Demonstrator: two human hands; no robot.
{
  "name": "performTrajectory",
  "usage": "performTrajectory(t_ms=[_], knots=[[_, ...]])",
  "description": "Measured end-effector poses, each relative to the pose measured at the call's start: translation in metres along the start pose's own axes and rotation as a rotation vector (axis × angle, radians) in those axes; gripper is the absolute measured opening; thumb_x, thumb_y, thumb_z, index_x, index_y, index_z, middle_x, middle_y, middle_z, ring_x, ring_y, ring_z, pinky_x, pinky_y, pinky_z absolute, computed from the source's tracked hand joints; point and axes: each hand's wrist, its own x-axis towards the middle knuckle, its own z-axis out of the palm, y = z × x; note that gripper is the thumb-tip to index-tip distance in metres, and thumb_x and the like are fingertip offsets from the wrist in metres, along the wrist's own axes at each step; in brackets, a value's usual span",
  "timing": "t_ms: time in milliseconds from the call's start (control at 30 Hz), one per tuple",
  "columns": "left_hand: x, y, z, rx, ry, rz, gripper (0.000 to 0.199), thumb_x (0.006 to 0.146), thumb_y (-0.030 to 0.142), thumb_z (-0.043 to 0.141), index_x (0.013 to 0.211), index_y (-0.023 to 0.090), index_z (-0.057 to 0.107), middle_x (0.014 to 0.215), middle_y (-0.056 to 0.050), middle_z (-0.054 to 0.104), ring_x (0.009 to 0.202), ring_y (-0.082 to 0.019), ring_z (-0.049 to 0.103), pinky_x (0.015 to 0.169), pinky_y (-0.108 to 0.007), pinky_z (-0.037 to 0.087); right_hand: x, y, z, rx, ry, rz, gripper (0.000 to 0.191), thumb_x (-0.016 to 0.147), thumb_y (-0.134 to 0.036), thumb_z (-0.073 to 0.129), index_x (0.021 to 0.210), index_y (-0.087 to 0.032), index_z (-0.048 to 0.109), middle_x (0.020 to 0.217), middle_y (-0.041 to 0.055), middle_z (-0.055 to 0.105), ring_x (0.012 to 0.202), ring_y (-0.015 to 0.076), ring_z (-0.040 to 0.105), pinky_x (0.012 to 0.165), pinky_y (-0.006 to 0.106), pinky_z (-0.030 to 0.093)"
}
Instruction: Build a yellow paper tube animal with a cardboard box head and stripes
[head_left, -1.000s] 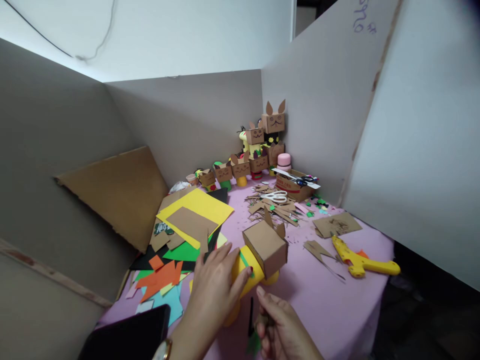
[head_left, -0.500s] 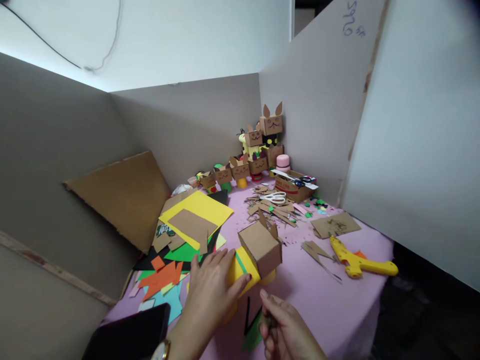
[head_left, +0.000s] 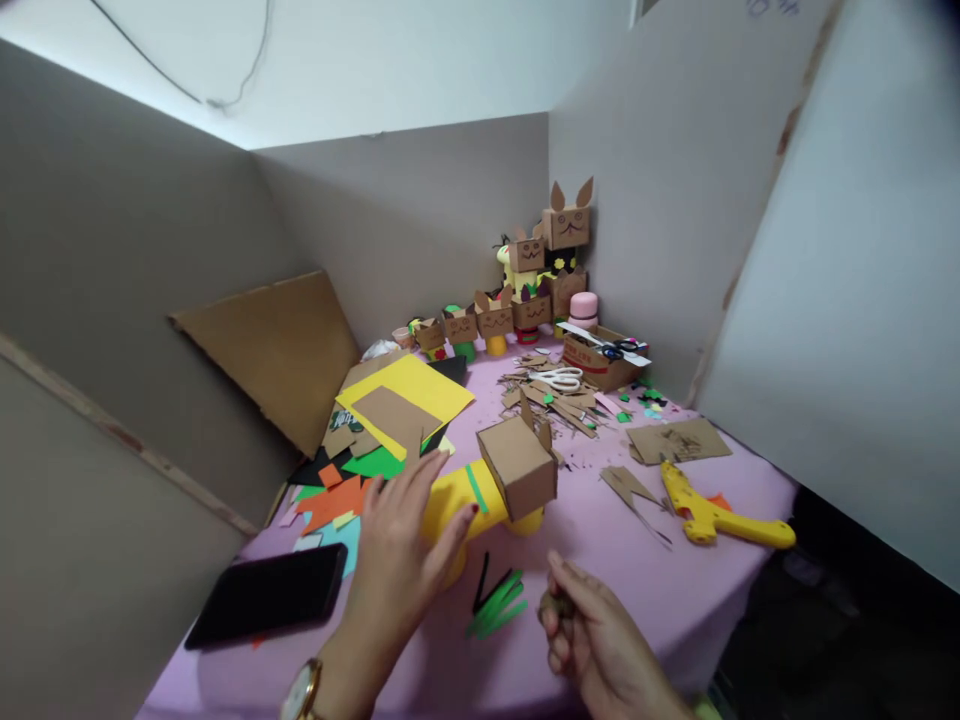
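A cardboard animal with a box head (head_left: 519,468), upright ears and a yellow paper body (head_left: 480,492) with a green band stands on the table in front of me. My left hand (head_left: 412,525) is at the rear of the yellow body, fingers spread; whether it touches the paper I cannot tell. My right hand (head_left: 589,620) is closed in a pinch to the right, apart from the animal. Something small and brownish shows in its fingers, too hidden to name. Between the hands lie green paper strips (head_left: 499,608) and a bent black strip (head_left: 481,585).
A yellow glue gun (head_left: 720,515) lies at right by a cardboard piece (head_left: 679,442). White scissors (head_left: 556,379) rest on cardboard scraps. Finished cardboard animals (head_left: 495,318) line the back. Coloured paper (head_left: 409,395) and a phone (head_left: 266,597) are at left.
My left hand's fingers have loosened and lifted around the yellow body. The right hand has drawn away to the right, uncovering the green strips. The view has shifted slightly.
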Motion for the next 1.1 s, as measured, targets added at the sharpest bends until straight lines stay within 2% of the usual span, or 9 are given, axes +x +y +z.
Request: performTrajectory(t_ms=[67, 100, 167, 233, 300, 467, 767, 967, 1100], knots=[[-0.027, 0.006, 0.002, -0.063, 0.153, 0.016, 0.018, 0.09, 0.027, 0.049, 0.101, 0.02, 0.061, 0.095, -0.007, 0.07, 0.092, -0.021, 0.063, 0.085, -0.037, 0.045, -0.003, -0.002, -0.013, -0.014, 0.017, -0.042, 0.054, 0.045, -0.058, 0.084, 0.06, -0.019, 0.049, 0.039, -0.0071, 0.054, 0.028, 0.0029, 0.039, 0.032, 0.014, 0.032], [-0.042, 0.009, 0.006, -0.087, 0.134, 0.027, 0.014, 0.089, 0.023, 0.049, 0.092, 0.021, 0.062, 0.084, -0.004, 0.07, 0.081, -0.018, 0.064, 0.078, -0.032, 0.046, -0.004, -0.003, -0.02, -0.027, 0.024, -0.057, 0.053, 0.046, -0.057, 0.084, 0.06, -0.019, 0.05, 0.04, -0.0067, 0.055, 0.029, 0.0027, 0.039, 0.032, 0.014, 0.032], [-0.069, 0.016, 0.019, -0.074, 0.009, -0.037, 0.017, 0.09, 0.026, 0.047, 0.087, 0.023, 0.064, 0.077, -0.002, 0.07, 0.072, -0.017, 0.064, 0.07, -0.029, 0.047, -0.004, 0.0, -0.034, -0.063, 0.027, -0.075, 0.052, 0.05, -0.057, 0.083, 0.06, -0.018, 0.05, 0.041, -0.0059, 0.056, 0.03, 0.0029, 0.039, 0.033, 0.014, 0.032], [-0.088, 0.019, 0.034, -0.035, -0.191, -0.207, 0.023, 0.092, 0.029, 0.043, 0.088, 0.023, 0.065, 0.082, -0.003, 0.071, 0.075, -0.017, 0.066, 0.068, -0.028, 0.048, -0.004, 0.005, -0.048, -0.1, 0.011, -0.073, 0.05, 0.054, -0.057, 0.081, 0.06, -0.018, 0.051, 0.042, -0.005, 0.057, 0.03, 0.0035, 0.041, 0.034, 0.014, 0.032], [-0.097, 0.021, 0.046, 0.014, -0.328, -0.344, 0.025, 0.092, 0.029, 0.041, 0.09, 0.023, 0.065, 0.087, -0.004, 0.071, 0.079, -0.019, 0.067, 0.068, -0.029, 0.049, -0.004, 0.01, -0.058, -0.13, -0.017, -0.059, 0.048, 0.057, -0.056, 0.08, 0.061, -0.018, 0.052, 0.043, -0.004, 0.058, 0.031, 0.0041, 0.043, 0.034, 0.014, 0.031], [-0.09, 0.026, 0.054, 0.081, -0.385, -0.447, 0.024, 0.09, 0.028, 0.041, 0.088, 0.019, 0.064, 0.089, -0.008, 0.069, 0.08, -0.024, 0.067, 0.068, -0.033, 0.048, -0.005, 0.016, -0.071, -0.153, -0.058, -0.045, 0.047, 0.06, -0.055, 0.079, 0.06, -0.017, 0.052, 0.044, -0.0034, 0.059, 0.03, 0.0029, 0.044, 0.033, 0.013, 0.029], [-0.086, 0.021, 0.055, 0.046, -0.411, -0.466, 0.022, 0.089, 0.023, 0.041, 0.08, 0.021, 0.06, 0.083, -0.005, 0.07, 0.076, -0.021, 0.067, 0.065, -0.03, 0.046, -0.006, 0.014, -0.076, -0.218, -0.084, -0.062, 0.046, 0.063, -0.056, 0.077, 0.06, -0.017, 0.052, 0.045, -0.0021, 0.06, 0.031, 0.0036, 0.042, 0.035, 0.014, 0.026], [-0.089, 0.027, 0.051, 0.01, -0.383, -0.393, 0.022, 0.091, 0.027, 0.04, 0.084, 0.021, 0.06, 0.085, -0.005, 0.068, 0.08, -0.02, 0.065, 0.071, -0.03, 0.048, -0.008, 0.013, -0.077, -0.299, -0.12, -0.078, 0.046, 0.066, -0.057, 0.074, 0.061, -0.017, 0.052, 0.046, -0.0016, 0.061, 0.034, 0.0046, 0.043, 0.038, 0.016, 0.026], [-0.088, 0.03, 0.055, 0.052, -0.387, -0.358, 0.02, 0.088, 0.025, 0.045, 0.095, 0.018, 0.062, 0.092, -0.01, 0.068, 0.086, -0.025, 0.064, 0.075, -0.037, 0.049, -0.007, 0.016, -0.078, -0.33, -0.136, -0.113, 0.047, 0.068, -0.059, 0.072, 0.059, -0.017, 0.051, 0.045, -0.0016, 0.06, 0.033, 0.0046, 0.042, 0.038, 0.017, 0.026]])
